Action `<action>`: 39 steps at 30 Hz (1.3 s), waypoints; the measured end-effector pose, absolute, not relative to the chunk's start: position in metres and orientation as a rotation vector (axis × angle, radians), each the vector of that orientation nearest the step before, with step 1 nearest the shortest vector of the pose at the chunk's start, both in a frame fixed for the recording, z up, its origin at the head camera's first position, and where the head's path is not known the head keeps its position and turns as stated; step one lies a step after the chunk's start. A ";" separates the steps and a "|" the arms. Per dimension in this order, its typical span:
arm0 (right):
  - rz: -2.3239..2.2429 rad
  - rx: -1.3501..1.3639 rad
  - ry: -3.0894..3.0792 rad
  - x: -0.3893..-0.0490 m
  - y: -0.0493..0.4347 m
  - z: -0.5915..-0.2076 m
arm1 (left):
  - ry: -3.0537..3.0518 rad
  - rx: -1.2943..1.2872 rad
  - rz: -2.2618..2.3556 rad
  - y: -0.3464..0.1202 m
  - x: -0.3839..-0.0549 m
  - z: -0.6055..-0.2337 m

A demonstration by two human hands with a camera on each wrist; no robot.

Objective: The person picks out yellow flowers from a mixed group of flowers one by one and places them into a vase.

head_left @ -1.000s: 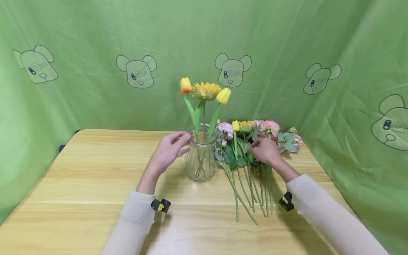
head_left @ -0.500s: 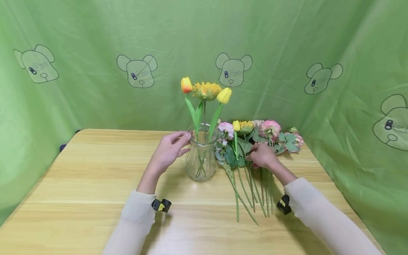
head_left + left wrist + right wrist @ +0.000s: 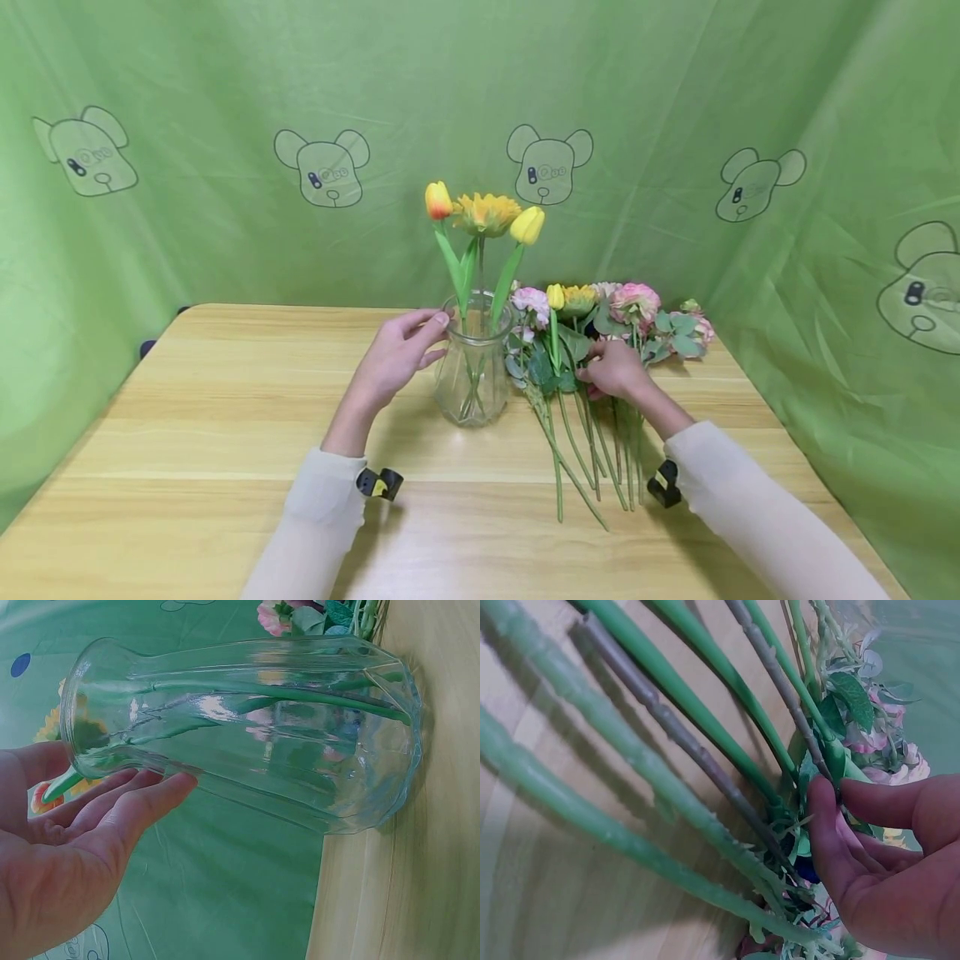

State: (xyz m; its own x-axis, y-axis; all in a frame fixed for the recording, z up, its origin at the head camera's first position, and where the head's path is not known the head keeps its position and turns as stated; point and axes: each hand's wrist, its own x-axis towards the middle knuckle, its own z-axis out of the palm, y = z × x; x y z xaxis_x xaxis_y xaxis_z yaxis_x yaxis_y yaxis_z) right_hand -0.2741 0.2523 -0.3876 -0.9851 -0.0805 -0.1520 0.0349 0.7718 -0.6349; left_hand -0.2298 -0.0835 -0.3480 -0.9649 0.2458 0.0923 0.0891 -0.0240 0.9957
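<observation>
Sliding a bit lower in the frame, the R hand point(image 3: 615, 369) now pinches what looks like a dark stem point(image 3: 793, 709), prob. picked but still in the flower pile point(image 3: 543, 367), ctr-right. Stem's btw thumb + finger. L hand point(image 3: 397, 354) touches the glass vase point(image 3: 471, 392) mid-pic w/ loose fingers.

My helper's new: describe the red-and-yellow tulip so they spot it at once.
On the pale wooden table stands a clear faceted glass vase. Of its three flower heads, the leftmost in the head view is the oval red-and-yellow tulip. Its reddish base sets it apart from the plain yellow tulip and the broad golden flower.
</observation>
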 end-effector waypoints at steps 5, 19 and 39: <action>-1.022 -0.021 2.817 -0.274 0.252 -0.388 | 2.116 0.371 2.137 -0.083 -0.230 -0.348; -1.054 -0.008 2.810 -0.270 0.251 -0.382 | 2.116 0.374 2.131 -0.084 -0.230 -0.348; -1.255 0.043 2.742 -0.269 0.249 -0.361 | 2.120 0.387 2.127 -0.085 -0.230 -0.348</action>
State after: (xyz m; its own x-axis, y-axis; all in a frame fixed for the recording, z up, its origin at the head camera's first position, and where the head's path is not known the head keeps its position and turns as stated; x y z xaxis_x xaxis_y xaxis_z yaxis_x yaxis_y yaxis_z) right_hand -0.2694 0.2494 -0.3611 -0.9917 -0.0265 -0.1261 0.0781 0.6547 -0.7518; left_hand -0.2303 -0.0849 -0.3479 -0.9610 0.2578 0.0999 0.0990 -0.0165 0.9949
